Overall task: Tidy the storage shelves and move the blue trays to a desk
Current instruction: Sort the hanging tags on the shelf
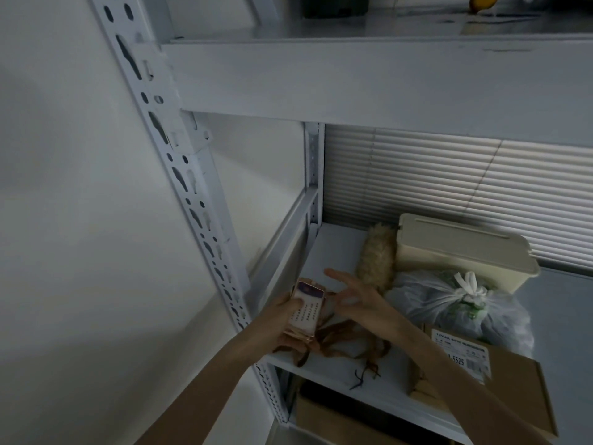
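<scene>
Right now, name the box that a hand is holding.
The small printed box, gripped by the left hand at the left end of the shelf. The cream lidded box behind and the labelled cardboard box in front lie ungripped.

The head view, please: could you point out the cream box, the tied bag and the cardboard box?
cream box (455,239): head view, on its lid.
tied bag (430,300): head view, on its side, left of the knot.
cardboard box (513,380): head view, on its bare brown top.
</scene>
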`<state>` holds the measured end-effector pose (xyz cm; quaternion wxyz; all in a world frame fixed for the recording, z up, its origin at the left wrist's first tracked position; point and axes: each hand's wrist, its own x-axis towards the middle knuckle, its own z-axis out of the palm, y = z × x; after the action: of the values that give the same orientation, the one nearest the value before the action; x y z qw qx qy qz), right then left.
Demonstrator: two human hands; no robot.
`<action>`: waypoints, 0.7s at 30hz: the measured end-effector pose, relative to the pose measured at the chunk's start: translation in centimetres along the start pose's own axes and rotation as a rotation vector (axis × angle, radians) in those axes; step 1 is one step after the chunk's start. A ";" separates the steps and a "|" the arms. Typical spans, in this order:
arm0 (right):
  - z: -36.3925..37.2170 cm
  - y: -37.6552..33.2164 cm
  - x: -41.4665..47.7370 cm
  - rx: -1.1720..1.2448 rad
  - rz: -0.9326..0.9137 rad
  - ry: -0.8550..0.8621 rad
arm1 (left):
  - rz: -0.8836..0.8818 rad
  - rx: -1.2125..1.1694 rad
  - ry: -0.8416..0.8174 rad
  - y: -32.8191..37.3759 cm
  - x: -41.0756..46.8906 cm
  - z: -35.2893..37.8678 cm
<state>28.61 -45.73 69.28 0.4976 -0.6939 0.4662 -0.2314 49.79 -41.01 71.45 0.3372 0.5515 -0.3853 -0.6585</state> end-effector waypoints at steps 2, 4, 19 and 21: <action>-0.5 0.5 0.6 -0.002 -0.002 0.025 | -0.018 -0.038 -0.032 0.6 -0.1 -0.4; 0.2 0.4 1.8 0.014 -0.051 -0.073 | -0.009 -0.041 -0.080 1.7 -0.3 -0.2; -6.4 -5.1 7.5 0.451 0.197 0.133 | 0.136 -0.037 0.003 -3.7 1.6 -2.5; -7.6 -7.2 7.4 0.388 0.180 0.058 | 0.110 -0.052 0.033 -5.0 2.8 -2.1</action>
<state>29.09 -55.34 77.77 0.6269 -0.5336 0.4873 -0.2913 51.29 -41.32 65.60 0.3934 0.5314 -0.3922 -0.6396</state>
